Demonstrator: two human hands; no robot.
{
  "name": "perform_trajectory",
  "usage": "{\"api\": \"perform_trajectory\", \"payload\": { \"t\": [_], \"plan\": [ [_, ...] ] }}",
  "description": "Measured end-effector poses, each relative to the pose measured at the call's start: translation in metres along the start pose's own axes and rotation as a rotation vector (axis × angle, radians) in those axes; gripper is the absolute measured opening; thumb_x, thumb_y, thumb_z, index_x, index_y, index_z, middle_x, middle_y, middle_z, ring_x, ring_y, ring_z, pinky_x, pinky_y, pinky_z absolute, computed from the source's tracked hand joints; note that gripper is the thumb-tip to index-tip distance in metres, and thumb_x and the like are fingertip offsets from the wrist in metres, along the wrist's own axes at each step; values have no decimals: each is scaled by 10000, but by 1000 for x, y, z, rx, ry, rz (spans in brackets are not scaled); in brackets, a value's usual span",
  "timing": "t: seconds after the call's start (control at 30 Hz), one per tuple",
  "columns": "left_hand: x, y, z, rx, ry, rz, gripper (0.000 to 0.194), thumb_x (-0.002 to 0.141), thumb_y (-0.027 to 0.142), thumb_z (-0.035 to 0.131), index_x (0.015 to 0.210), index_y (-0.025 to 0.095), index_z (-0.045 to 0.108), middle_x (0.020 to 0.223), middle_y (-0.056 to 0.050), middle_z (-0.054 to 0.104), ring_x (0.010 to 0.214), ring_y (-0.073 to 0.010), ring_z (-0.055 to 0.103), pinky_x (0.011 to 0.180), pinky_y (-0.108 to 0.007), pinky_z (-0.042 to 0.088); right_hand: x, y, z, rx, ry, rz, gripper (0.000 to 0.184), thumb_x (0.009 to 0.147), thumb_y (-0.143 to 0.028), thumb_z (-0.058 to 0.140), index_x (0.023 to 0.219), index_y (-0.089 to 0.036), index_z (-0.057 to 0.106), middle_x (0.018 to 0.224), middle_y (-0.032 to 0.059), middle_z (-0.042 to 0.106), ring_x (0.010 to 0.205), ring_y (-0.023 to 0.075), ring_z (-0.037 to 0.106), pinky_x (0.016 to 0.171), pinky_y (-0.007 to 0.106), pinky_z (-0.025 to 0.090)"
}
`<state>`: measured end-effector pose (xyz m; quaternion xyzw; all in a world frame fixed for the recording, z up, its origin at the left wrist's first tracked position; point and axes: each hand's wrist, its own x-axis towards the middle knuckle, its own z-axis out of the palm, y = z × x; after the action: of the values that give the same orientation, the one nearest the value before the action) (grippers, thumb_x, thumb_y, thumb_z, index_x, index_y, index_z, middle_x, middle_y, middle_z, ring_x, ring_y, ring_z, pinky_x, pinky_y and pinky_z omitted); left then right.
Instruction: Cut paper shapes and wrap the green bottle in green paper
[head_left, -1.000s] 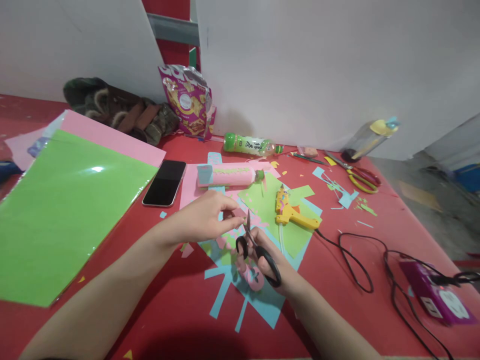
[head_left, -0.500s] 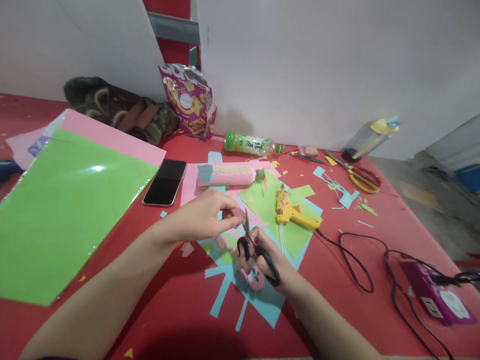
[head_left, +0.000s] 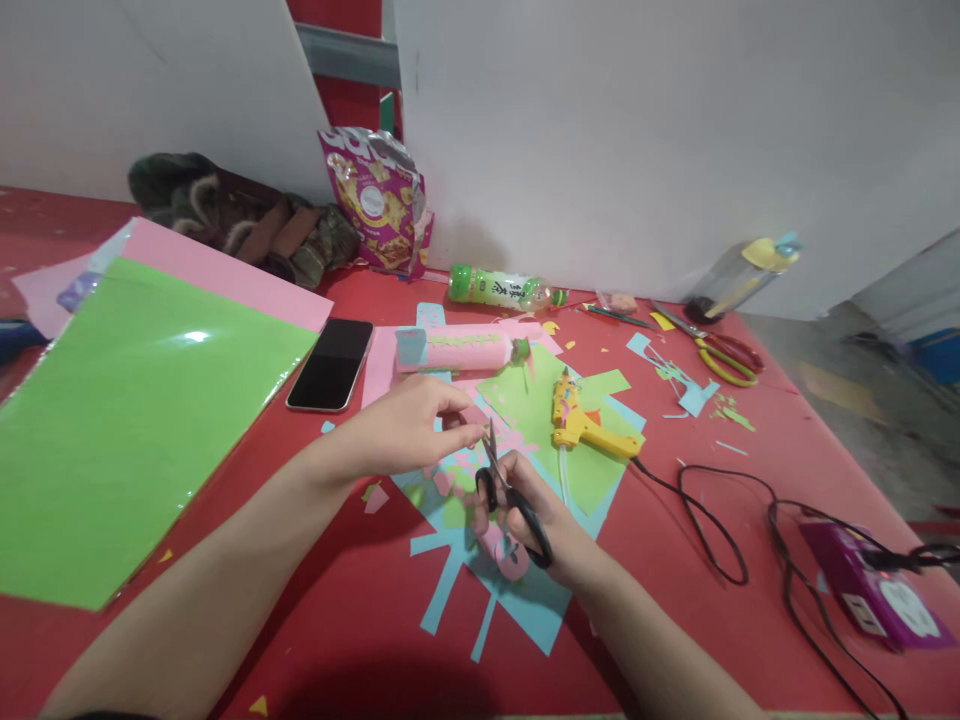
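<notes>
In my right hand (head_left: pixel 544 515) is a pair of black-handled scissors (head_left: pixel 491 455), its blades pointing up and away from me. My left hand (head_left: pixel 424 425) pinches something too small to make out right beside the blade tips. Under both hands lie blue paper (head_left: pixel 525 600) with cut strips and many small pink and green scraps. A pink paper-wrapped bottle (head_left: pixel 465 352) with a green leafy band lies just beyond my left hand. To the right of the scissors a yellow glue gun (head_left: pixel 577 425) rests on green paper (head_left: pixel 600 480).
A black phone (head_left: pixel 330 365) and a sleeve of green and pink sheets (head_left: pixel 150 400) lie left. A green tea bottle (head_left: pixel 502 290) and a snack bag (head_left: pixel 379 200) are at the back. Larger scissors (head_left: pixel 724 355), a cord (head_left: pixel 705 530) and a purple box (head_left: pixel 874 590) are right.
The scissors' lower handle loop has shifted slightly left, toward the other loop, so the handles are closer together. My left hand has barely moved.
</notes>
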<state>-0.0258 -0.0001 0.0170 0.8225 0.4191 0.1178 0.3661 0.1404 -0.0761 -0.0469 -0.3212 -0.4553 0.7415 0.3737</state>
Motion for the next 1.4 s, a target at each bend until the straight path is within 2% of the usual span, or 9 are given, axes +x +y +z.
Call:
{"api": "perform_trajectory", "payload": {
  "t": [0.1,0.23,0.3,0.4,0.6,0.9,1.0,1.2,1.4],
  "plan": [
    [1,0,-1,-9,13,-38,284,745,338,432,638,122,584,533,8,524,486,-77,433,463,-176,315,1,1,0,12,60,-23,449,616,-526,609,770,-229,309,687,-33,421,600,112,454,538,256,355],
    [1,2,0,0,-5,-17,251,736,300,442,608,122,566,538,6,531,510,-83,464,482,-173,330,4,2,-1,49,264,-122,379,640,-390,651,751,-230,326,719,-41,445,614,101,476,571,252,377],
    [1,4,3,-13,-73,-8,243,737,281,435,611,125,573,542,0,554,497,-84,477,473,-172,330,5,2,-2,84,355,-177,362,636,-305,670,741,-228,332,754,-46,458,634,88,487,604,245,385],
    [0,5,11,-46,-201,16,242,742,264,418,623,133,582,532,3,560,430,-67,440,435,-172,304,5,0,-2,96,425,-234,354,635,-200,664,732,-227,324,772,-54,462,675,82,501,639,237,396],
    [1,1,24,48,-274,222,173,702,184,441,573,131,542,467,25,448,455,-67,385,437,-186,241,3,-5,2,2,424,-245,373,624,-162,657,713,-226,301,723,-57,482,623,75,476,564,205,394],
    [3,0,25,74,-314,241,185,695,171,438,520,128,480,437,50,364,420,-43,332,430,-180,215,3,-1,1,-73,368,-245,348,603,-137,670,714,-217,349,726,-56,464,583,59,443,510,174,350],
    [5,1,26,83,-311,210,181,694,179,441,537,124,515,450,39,422,433,-52,372,436,-184,221,4,0,0,-78,359,-259,359,594,-127,676,719,-220,353,728,-57,466,588,59,446,513,171,349],
    [6,0,23,-42,-296,94,189,721,243,448,711,135,602,617,-1,584,566,-90,500,505,-172,316,4,0,-1,-99,483,-299,317,636,-140,633,713,-225,337,726,-57,467,593,66,441,526,186,348],
    [8,-2,27,-67,-276,123,257,766,291,410,622,127,547,547,15,532,520,-79,472,491,-171,313,5,-2,-2,-117,615,-353,314,626,-124,631,710,-218,343,702,-60,487,583,66,446,557,201,356]
  ]
}}
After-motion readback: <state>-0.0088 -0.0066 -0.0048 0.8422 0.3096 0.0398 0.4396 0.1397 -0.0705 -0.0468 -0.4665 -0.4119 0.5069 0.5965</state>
